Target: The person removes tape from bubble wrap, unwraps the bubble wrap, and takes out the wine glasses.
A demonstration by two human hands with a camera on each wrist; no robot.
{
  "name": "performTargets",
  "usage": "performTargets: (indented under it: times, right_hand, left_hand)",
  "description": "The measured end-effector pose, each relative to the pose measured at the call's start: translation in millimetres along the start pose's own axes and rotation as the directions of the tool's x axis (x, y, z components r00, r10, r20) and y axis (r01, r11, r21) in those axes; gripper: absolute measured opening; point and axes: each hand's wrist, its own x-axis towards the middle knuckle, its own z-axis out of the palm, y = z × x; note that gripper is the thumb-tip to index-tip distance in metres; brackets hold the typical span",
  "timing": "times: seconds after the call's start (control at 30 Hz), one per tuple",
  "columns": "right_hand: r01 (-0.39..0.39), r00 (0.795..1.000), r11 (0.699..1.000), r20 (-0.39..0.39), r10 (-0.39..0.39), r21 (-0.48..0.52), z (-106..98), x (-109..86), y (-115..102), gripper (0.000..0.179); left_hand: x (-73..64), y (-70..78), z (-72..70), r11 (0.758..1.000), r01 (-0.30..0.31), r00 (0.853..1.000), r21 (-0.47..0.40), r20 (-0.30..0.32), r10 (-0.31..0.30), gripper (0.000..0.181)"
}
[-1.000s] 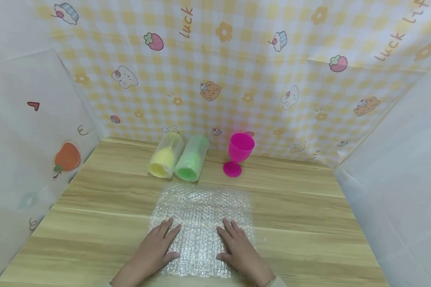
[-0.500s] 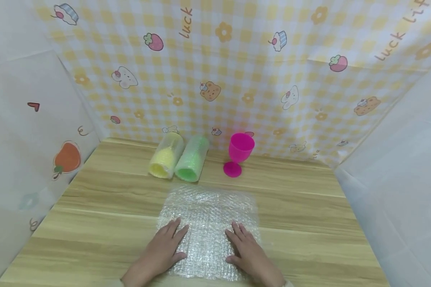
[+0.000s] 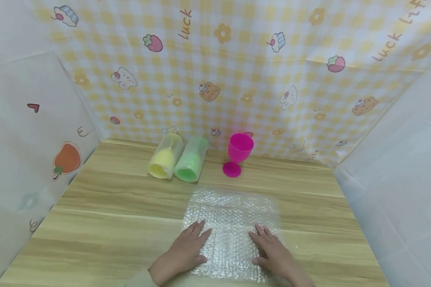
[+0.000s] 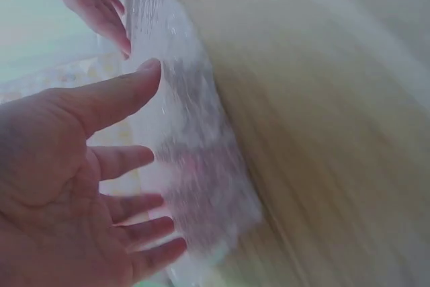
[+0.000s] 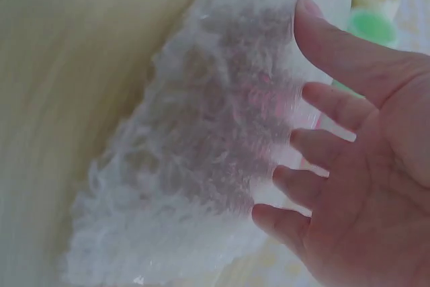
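A clear sheet of bubble wrap (image 3: 231, 235) lies flat on the wooden table in the head view. My left hand (image 3: 188, 249) rests on its left side, fingers spread and fairly straight. On the right side my right hand (image 3: 274, 251) touches the sheet in the same way. Both wrist views show the fingertips right at the surface of the bubble wrap (image 4: 201, 159), with the left hand (image 4: 74, 186) and the right hand (image 5: 369, 166) gripping nothing. Beyond the sheet stands a bright pink goblet (image 3: 240, 147), upright on its round foot.
Behind the sheet, left of the goblet, two bubble-wrapped cups lie side by side, one yellow (image 3: 163, 159) and one green (image 3: 190, 161). A yellow checked cloth (image 3: 230, 79) hangs along the table's back edge. White sheets (image 3: 398, 191) line both sides of the wooden table (image 3: 104, 231).
Both hands have slid to the right across the table, and the bubble wrap has moved along under them. The goblet and the wrapped cups have stayed in place.
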Motion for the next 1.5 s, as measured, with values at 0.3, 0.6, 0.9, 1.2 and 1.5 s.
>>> performTargets:
  times: [0.3,0.6,0.9,1.2,1.5]
  right_hand:
    - [-0.233,0.972,0.971,0.001,0.233,0.053,-22,-20.0,42,0.077]
    - [-0.392,0.92,0.919,0.0,0.393,0.045,-26,-43.1,66,0.084]
    - [-0.503,0.863,0.862,-0.09,0.498,-0.053,-20,-37.1,47,0.079]
    - [-0.531,0.846,0.842,-0.113,0.521,-0.095,-21,-34.9,43,0.07]
    - [-0.504,0.863,0.858,-0.109,0.494,-0.102,-25,-37.1,44,0.062]
  left_hand:
    - [26.8,27.7,4.6,0.987,-0.14,0.99,0.078,0.047,0.136,0.056]
    - [54.0,74.3,16.4,0.979,-0.159,0.983,0.125,0.11,0.146,0.052]
    - [83.2,115.4,36.6,0.963,-0.143,0.986,0.228,0.117,0.119,0.051]
    - [122.0,119.1,41.1,0.978,0.0,0.998,0.21,0.054,-0.012,0.043]
    - [138.4,121.9,44.4,0.922,0.073,0.991,0.38,0.076,-0.11,0.074]
